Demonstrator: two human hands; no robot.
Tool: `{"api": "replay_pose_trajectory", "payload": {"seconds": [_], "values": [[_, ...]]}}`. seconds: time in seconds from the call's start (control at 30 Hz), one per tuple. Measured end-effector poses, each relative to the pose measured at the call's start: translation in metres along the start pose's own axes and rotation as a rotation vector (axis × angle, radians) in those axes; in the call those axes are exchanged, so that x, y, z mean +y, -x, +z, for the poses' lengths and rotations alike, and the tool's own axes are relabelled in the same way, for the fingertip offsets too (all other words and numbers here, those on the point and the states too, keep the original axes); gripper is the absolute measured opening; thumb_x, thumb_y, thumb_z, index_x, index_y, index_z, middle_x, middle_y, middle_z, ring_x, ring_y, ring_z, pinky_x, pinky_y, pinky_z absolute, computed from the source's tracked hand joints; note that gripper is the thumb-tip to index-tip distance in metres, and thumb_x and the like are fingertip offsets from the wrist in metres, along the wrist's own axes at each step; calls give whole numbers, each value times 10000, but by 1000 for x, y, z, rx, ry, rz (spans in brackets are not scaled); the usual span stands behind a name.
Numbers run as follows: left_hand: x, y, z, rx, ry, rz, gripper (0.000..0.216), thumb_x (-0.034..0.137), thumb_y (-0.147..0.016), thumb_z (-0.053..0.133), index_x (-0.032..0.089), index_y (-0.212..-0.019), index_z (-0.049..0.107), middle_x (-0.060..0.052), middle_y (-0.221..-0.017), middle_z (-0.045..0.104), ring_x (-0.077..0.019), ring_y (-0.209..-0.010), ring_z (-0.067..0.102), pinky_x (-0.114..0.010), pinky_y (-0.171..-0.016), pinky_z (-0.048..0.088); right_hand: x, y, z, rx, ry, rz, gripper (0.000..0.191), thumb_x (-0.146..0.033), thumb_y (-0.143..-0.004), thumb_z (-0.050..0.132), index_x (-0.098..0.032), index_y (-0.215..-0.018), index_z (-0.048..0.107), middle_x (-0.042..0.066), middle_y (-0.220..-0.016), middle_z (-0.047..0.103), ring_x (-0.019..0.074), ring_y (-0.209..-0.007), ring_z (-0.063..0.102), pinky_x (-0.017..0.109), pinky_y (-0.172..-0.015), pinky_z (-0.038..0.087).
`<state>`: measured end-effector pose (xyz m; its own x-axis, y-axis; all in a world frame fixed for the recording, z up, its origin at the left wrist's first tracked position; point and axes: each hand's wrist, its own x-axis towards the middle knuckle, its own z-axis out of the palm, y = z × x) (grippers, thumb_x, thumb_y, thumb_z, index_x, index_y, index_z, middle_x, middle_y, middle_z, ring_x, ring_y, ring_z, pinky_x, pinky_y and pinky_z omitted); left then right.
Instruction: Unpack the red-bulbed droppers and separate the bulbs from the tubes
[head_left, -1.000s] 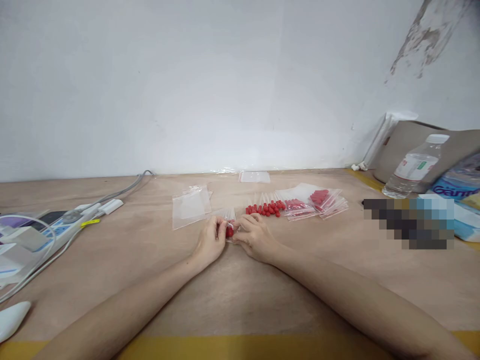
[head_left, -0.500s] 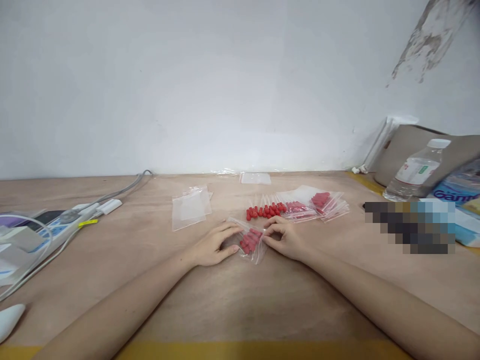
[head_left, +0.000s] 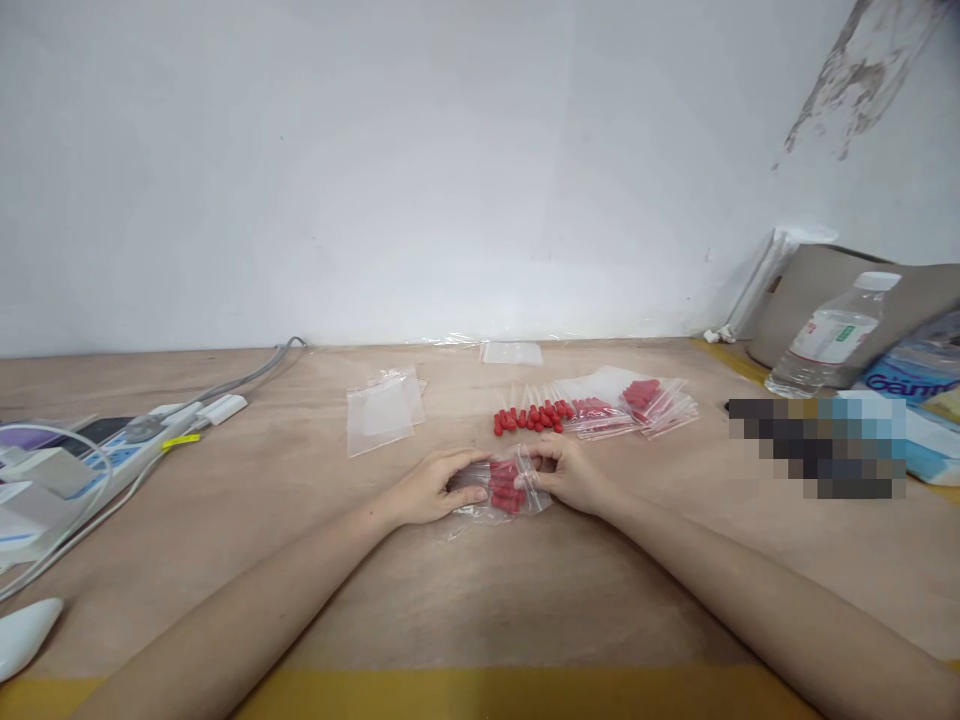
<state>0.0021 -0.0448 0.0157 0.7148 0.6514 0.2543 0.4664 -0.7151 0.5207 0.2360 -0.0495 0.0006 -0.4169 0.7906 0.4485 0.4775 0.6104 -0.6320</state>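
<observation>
Between my two hands, just above the tabletop or resting on it, is a small clear zip bag [head_left: 537,494] with several red pieces [head_left: 506,487] inside it. My left hand [head_left: 439,487] grips the bag's left side, thumb below and fingers above. At the right end, my right hand [head_left: 568,474] pinches the plastic between thumb and fingers. Just beyond my hands lies a row of red-headed sticks [head_left: 531,415] with thin pale stems. To their right, filled clear bags [head_left: 600,414] overlap in a pile, with red pieces showing through.
Flat clear bags [head_left: 384,410] lie left of the row, and another small stack [head_left: 511,352] lies by the wall. A power strip [head_left: 124,455] with cables is at the left, above a white mouse-like object [head_left: 28,637]. A water bottle [head_left: 834,338] stands at the right.
The held bag has been turned and flattened between my hands. Its red pieces now lie more nearly in line, and loose plastic extends toward my right fingers.
</observation>
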Motion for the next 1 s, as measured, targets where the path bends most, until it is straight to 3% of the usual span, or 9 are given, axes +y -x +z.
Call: {"api": "replay_pose_trajectory", "payload": {"seconds": [0.13,0.5,0.7,0.87,1.0], "values": [[-2,0,2,14,39,-31,436,379,-803,537,239,-1209,463,-58,-1132,575,-203,-1000,537,-325,-856,420,-6,-1,-2,-53,-91,-37,326,-355,-694,662,-220,-991,649,12,-796,609,133,-733,526,250,-677,415],[-3,-1,6,87,80,-46,373,371,-801,544,216,-1138,501,-48,-1056,597,-185,-940,551,-305,-825,426,-14,-2,9,-186,-350,32,283,-307,-735,608,-198,-996,624,8,-854,638,137,-728,575,247,-645,460],[-10,-1,7,109,74,-59,413,374,-787,565,231,-1166,483,-52,-1134,571,-200,-1015,531,-319,-869,412,-13,-2,12,-64,-354,102,237,-331,-778,550,-192,-925,673,38,-830,666,183,-795,607,304,-696,484],[-16,0,8,117,73,-89,438,380,-787,566,228,-1183,459,-46,-1154,560,-190,-1024,531,-303,-864,419,-14,-2,3,-78,-479,153,306,-345,-736,596,-181,-989,650,45,-886,667,177,-766,615,304,-679,491],[-14,-1,9,112,85,-72,427,378,-794,556,227,-1181,456,-46,-1149,562,-191,-1025,533,-304,-868,421,-14,-3,14,-71,-513,143,320,-366,-721,614,-201,-992,654,29,-905,668,179,-785,617,303,-686,495]]}}
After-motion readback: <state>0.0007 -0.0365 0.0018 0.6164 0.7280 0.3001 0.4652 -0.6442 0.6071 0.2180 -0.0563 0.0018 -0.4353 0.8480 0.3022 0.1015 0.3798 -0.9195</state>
